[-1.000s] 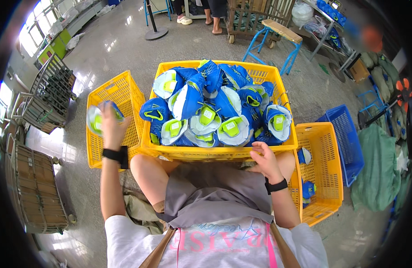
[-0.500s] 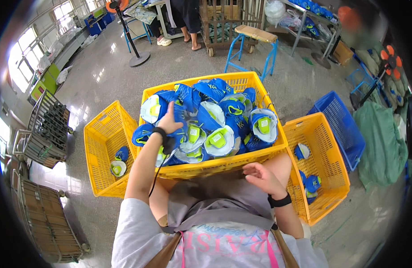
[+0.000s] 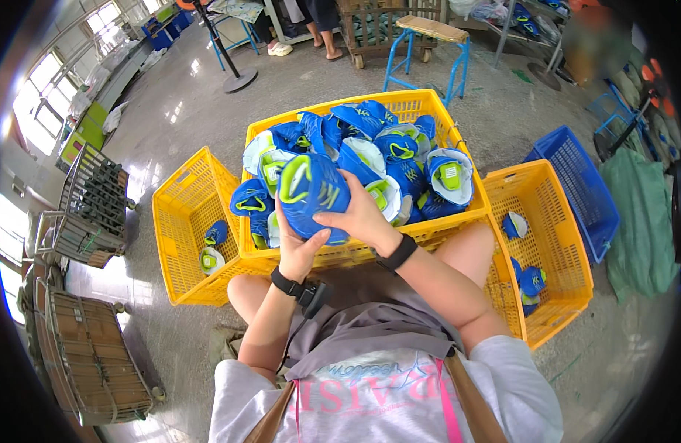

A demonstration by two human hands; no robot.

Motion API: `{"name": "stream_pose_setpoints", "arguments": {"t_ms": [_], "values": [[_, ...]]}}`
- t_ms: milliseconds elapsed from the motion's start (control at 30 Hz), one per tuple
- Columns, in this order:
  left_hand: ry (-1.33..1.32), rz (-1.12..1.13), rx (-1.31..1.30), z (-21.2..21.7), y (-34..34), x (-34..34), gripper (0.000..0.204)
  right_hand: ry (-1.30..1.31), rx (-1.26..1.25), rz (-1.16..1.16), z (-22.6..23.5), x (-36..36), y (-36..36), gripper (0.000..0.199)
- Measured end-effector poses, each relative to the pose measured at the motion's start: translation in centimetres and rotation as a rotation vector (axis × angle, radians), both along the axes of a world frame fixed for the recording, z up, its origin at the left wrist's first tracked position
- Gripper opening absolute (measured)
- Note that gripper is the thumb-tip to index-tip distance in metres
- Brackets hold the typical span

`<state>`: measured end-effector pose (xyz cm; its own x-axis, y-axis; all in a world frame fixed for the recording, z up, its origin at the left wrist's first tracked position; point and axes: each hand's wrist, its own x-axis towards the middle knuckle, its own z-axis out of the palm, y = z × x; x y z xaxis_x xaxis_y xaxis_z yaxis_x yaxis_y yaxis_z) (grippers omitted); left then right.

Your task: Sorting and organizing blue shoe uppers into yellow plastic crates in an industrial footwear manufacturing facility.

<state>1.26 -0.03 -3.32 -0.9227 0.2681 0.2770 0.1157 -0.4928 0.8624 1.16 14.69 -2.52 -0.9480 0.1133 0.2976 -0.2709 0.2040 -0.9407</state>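
Over centre crate [image 3: 435, 229], left hand [image 3: 300, 247] and right hand [image 3: 366, 215] part-curled, gripping one blue shoe upper [image 3: 320, 210]. Looks early: centre crate heaped, left crate [image 3: 179, 214] and right crate [image 3: 558, 255] hold few.

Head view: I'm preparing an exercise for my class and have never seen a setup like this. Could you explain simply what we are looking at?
There is no machine here, just a person's two bare hands. A wide fisheye camera worn on the head looks down at them, so picture left is the person's left, and straight edges bend near the rim. The left hand and right hand together hold what looks like a blue shoe upper with lime-green trim. In front of the person, a large yellow crate is heaped with similar pieces. Smaller numbers show inside the left crate and the right crate, both yellow.
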Motion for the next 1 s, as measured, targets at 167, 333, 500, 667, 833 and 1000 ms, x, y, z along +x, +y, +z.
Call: {"name": "stream_pose_setpoints", "arguments": {"t_ms": [167,333,500,667,833,1000], "values": [[0.192,-0.050,-0.401,-3.0,-3.2,-2.6,0.083,-0.050,-0.843,-0.092,-2.3,0.0,-0.4,0.073],[-0.393,-0.101,0.427,-3.4,-5.6,-2.7,0.030,0.183,-0.933,0.093,1.7,3.6,7.6,0.074],[-0.401,-0.245,0.464,-3.1,-3.4,-2.4,0.031,0.068,-0.070,0.518,2.9,5.7,12.3,0.046],[-0.388,-0.269,0.272,-3.1,-1.3,-3.1,0.024,-0.127,-0.041,0.537,5.2,4.9,10.3,0.061],[-0.333,-0.151,0.046,-1.6,-0.5,-1.8,0.022,0.064,0.368,0.486,4.5,3.4,10.1,0.053],[-0.198,0.427,0.004,-0.9,-12.3,-5.4,0.025,-0.147,0.318,0.005,5.0,9.6,17.4,0.044]]}}
